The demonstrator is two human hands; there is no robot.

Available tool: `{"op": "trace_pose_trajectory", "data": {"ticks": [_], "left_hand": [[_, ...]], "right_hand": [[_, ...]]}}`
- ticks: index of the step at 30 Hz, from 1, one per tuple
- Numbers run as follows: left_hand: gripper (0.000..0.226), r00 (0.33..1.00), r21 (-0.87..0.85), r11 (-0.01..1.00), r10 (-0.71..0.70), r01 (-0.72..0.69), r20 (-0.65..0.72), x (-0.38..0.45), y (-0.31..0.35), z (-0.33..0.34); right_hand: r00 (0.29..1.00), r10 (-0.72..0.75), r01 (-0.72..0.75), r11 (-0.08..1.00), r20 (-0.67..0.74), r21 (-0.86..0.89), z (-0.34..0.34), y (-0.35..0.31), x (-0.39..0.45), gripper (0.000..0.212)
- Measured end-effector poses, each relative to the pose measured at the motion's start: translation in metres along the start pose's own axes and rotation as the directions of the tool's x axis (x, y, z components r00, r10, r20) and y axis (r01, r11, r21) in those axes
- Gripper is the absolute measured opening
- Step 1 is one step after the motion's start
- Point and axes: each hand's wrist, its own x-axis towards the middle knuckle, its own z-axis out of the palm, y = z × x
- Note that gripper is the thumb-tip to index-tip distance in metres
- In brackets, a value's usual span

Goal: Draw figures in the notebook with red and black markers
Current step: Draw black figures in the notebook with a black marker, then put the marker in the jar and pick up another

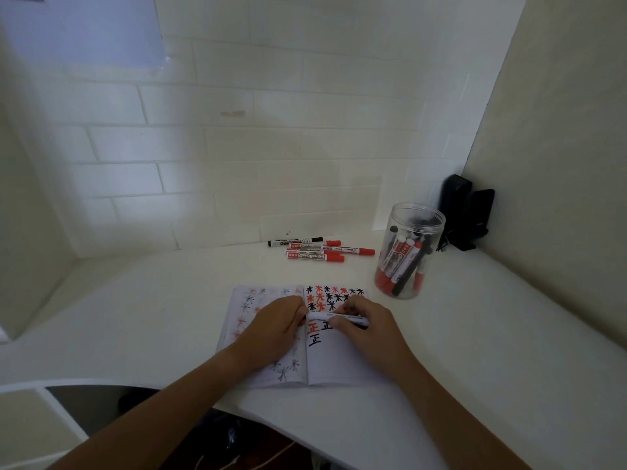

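Our left hand [274, 329] and right hand [364, 329] both grip one marker [334, 317] lying level over the notebook [339, 361]. Its right page shows red and black stars (three characters below).

Desk [475, 334]: white, curved front edge, fitted into a corner.
Back wall [271, 147]: white brick-pattern tiles.
Side panel [559, 164]: plain cream, on the right.
Paper [84, 28]: pale sheet fixed to the wall, upper left.
Black device [466, 212]: upright in the far right corner, just behind the jar; what it is cannot be told.
Cable [271, 452]: pale, under the desk.
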Motion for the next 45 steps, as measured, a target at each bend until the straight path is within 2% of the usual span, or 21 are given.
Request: {"op": "trace_pose_trajectory", "data": {"ticks": [8, 12, 14, 16, 19, 21, 22, 24, 26, 29, 32, 34, 36, 38, 40, 41, 43, 45], "left_hand": [[0.028, 0.997, 0.015, 0.997, 0.073, -0.073, 0.008, 0.000, 0.005, -0.001], [0.042, 0.996, 0.028, 0.996, 0.087, -0.087, 0.020, -0.001, 0.007, -0.002], [0.042, 0.996, 0.022, 0.996, 0.084, -0.083, -0.014, 0.000, 0.008, -0.002], [0.039, 0.997, 0.004, 0.999, 0.044, -0.043, -0.059, 0.000, 0.009, -0.002], [0.032, 0.995, -0.031, 0.998, -0.048, 0.045, -0.091, 0.001, 0.015, -0.004], [0.057, 0.978, -0.102, 0.977, -0.195, 0.187, -0.079, 0.002, 0.019, -0.006], [0.066, 0.968, -0.073, 0.968, -0.245, 0.241, -0.053, 0.002, 0.019, -0.006], [0.081, 0.963, 0.151, 0.958, -0.258, 0.245, 0.075, 0.001, 0.015, -0.004], [0.099, 0.947, 0.331, 0.926, -0.255, 0.181, 0.195, 0.001, 0.010, -0.002], [0.087, 0.930, 0.403, 0.904, -0.260, 0.140, 0.259, 0.004, 0.006, -0.002], [0.071, 0.920, 0.426, 0.896, -0.266, 0.126, 0.288, 0.005, 0.004, -0.005], [0.068, 0.928, 0.430, 0.894, -0.260, 0.126, 0.268, 0.003, 0.003, -0.004], [0.067, 0.930, 0.436, 0.891, -0.261, 0.128, 0.259, 0.002, 0.002, -0.004], [0.070, 0.930, 0.434, 0.891, -0.261, 0.129, 0.259, 0.002, 0.003, -0.005], [0.074, 0.931, 0.424, 0.897, -0.256, 0.128, 0.260, 0.002, 0.004, -0.006], [0.076, 0.930, 0.418, 0.899, -0.256, 0.130, 0.263, 0.001, 0.005, -0.006], [0.075, 0.929, 0.414, 0.901, -0.257, 0.132, 0.265, 0.001, 0.005, -0.007], [0.074, 0.928, 0.414, 0.900, -0.261, 0.134, 0.265, 0.002, 0.005, -0.007]], "right_hand": [[0.997, 0.057, -0.059, 0.998, 0.048, 0.031, -0.004, -0.008, -0.001, 0.021], [0.989, 0.114, -0.123, 0.988, 0.095, 0.099, -0.007, -0.010, -0.003, 0.024], [0.989, 0.116, -0.126, 0.985, 0.090, 0.119, -0.009, -0.012, -0.002, 0.018], [0.995, 0.093, -0.099, 0.982, 0.044, 0.162, -0.011, -0.012, 0.002, 0.009], [0.981, 0.184, -0.141, 0.896, -0.062, 0.421, -0.018, -0.014, 0.010, 0.015], [0.961, 0.238, -0.123, 0.825, -0.142, 0.552, -0.027, -0.017, 0.014, 0.019], [0.950, 0.248, -0.094, 0.806, -0.188, 0.585, -0.034, -0.020, 0.016, 0.020], [0.927, 0.233, -0.024, 0.821, -0.295, 0.570, -0.051, -0.031, 0.023, 0.015], [0.883, 0.176, 0.045, 0.891, -0.436, 0.452, -0.072, -0.047, 0.032, 0.013], [0.772, 0.000, 0.166, 0.965, -0.636, 0.201, -0.109, -0.070, 0.051, 0.025], [0.677, -0.199, 0.216, 0.974, -0.709, -0.067, -0.144, -0.084, 0.075, 0.028], [0.657, -0.306, 0.175, 0.951, -0.689, -0.256, -0.158, -0.088, 0.089, 0.022], [0.690, -0.351, 0.123, 0.918, -0.633, -0.376, -0.164, -0.082, 0.103, 0.019], [0.804, -0.292, 0.050, 0.901, -0.517, -0.431, -0.164, -0.069, 0.114, 0.017], [0.952, -0.130, -0.043, 0.838, -0.276, -0.544, -0.160, -0.055, 0.122, 0.019], [0.990, -0.021, -0.073, 0.764, -0.138, -0.641, -0.156, -0.049, 0.124, 0.023], [0.994, 0.108, -0.051, 0.571, 0.013, -0.819, -0.150, -0.047, 0.127, 0.030], [0.992, 0.116, -0.023, 0.503, 0.041, -0.864, -0.146, -0.055, 0.126, 0.034]]}}
